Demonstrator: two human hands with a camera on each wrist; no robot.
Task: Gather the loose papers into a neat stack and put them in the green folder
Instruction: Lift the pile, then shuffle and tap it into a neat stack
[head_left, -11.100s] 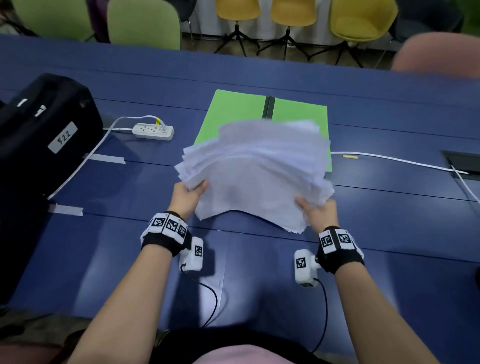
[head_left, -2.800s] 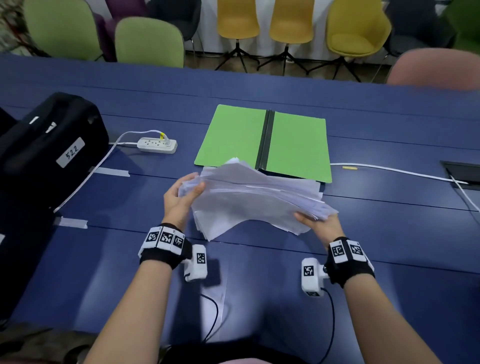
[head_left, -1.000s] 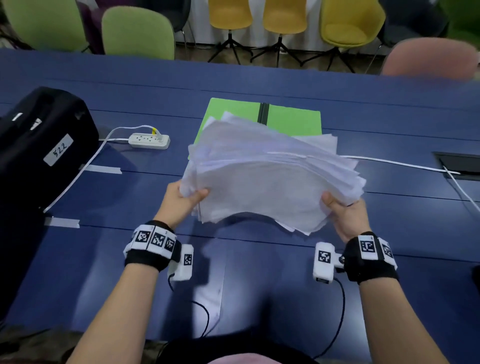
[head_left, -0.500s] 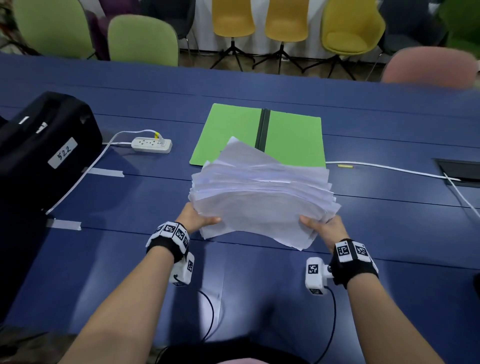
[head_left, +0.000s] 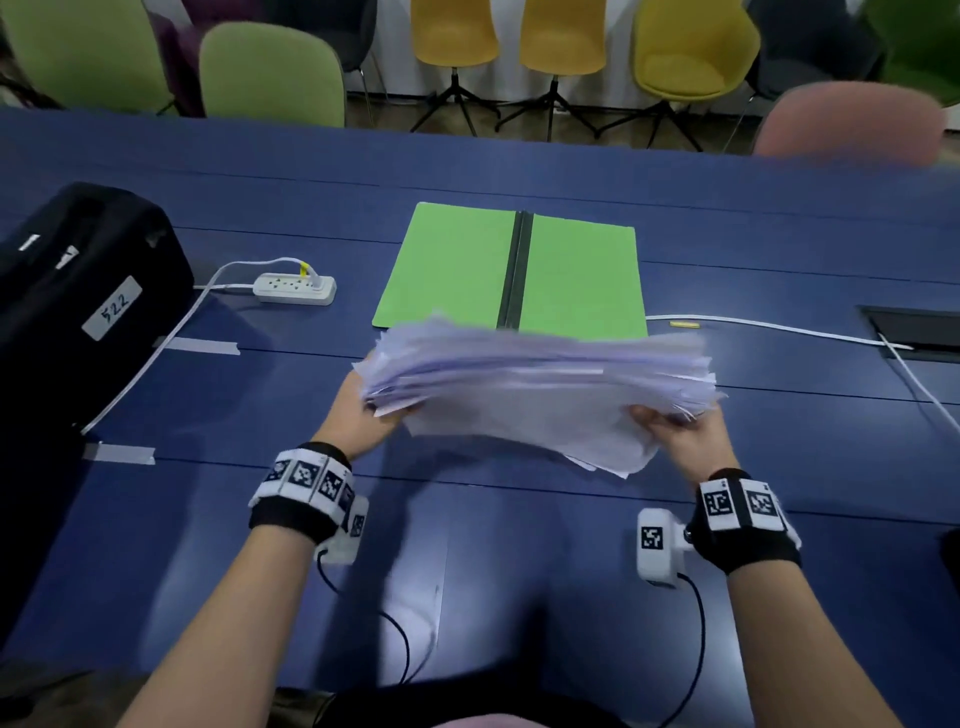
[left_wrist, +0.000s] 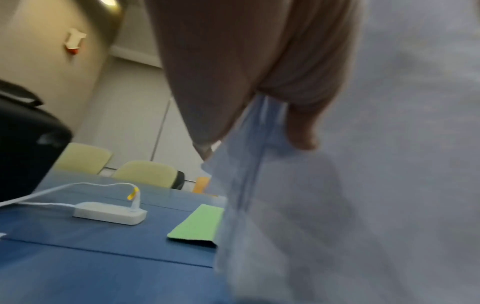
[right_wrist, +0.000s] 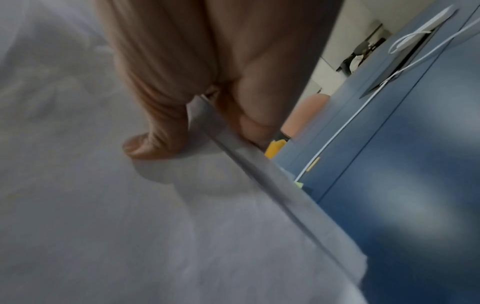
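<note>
A thick, uneven pile of white papers (head_left: 535, 384) hangs just above the blue table (head_left: 519, 545), blurred by motion. My left hand (head_left: 363, 410) grips its left edge, thumb on the near face and fingers behind. My right hand (head_left: 675, 431) grips the right edge the same way. Both wrist views show papers (left_wrist: 363, 185) (right_wrist: 78, 205) pinched between thumb and fingers. The green folder (head_left: 457, 270) lies open and flat just beyond the pile, its dark spine in the middle; its corner (left_wrist: 200, 226) shows in the left wrist view.
A black case (head_left: 78, 291) stands at the left, with a white power strip (head_left: 293, 288) and its cable beside it. A white cable (head_left: 769, 327) runs right of the folder to a floor-box hatch (head_left: 914, 332). Chairs line the far side of the table.
The pile, raised and tilted up a second ago, has dropped toward the table and levelled out. My hands have spread a little wider along its side edges.
</note>
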